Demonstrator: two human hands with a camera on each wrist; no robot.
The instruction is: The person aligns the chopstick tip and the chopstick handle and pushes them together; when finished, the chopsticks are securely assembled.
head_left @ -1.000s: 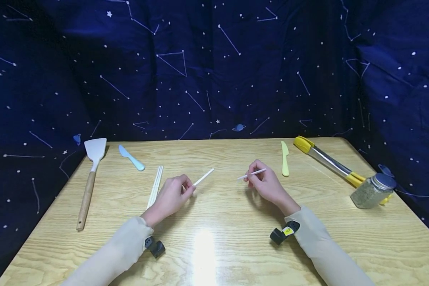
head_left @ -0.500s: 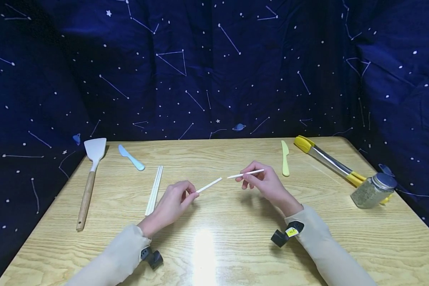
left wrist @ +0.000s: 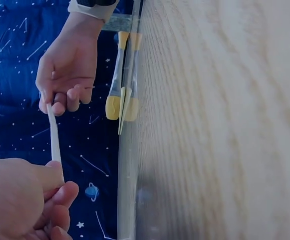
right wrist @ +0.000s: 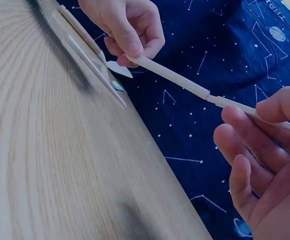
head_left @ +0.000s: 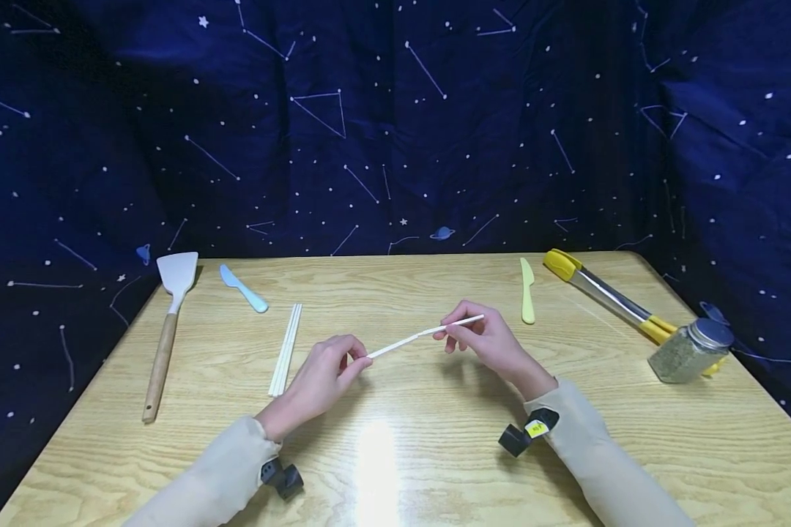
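Note:
My left hand (head_left: 323,369) pinches a thin white stick piece (head_left: 392,346) between thumb and fingers, its free end pointing right. In my right hand (head_left: 491,340), a second white stick piece (right wrist: 234,104) is gripped pen-like, its narrowed tip pointing left. The two pieces look like chopstick halves. Their ends meet at a notched joint in the right wrist view, at a slight angle to each other. Both hands are raised over the middle of the wooden table (head_left: 409,454). Several more white sticks (head_left: 286,351) lie side by side just left of my left hand.
On the left lie a white spatula (head_left: 162,359) with a wooden handle and a light-blue knife (head_left: 245,290). To the right are a yellow knife (head_left: 526,293), yellow-tipped tongs (head_left: 609,296) and a lidded glass jar (head_left: 679,357). A dark-blue starry cloth (head_left: 395,183) hangs behind the table.
The left hand has shifted slightly right and toward the near edge. The right hand's piece now reaches further left, and the gap between the two pieces has closed so their ends meet.

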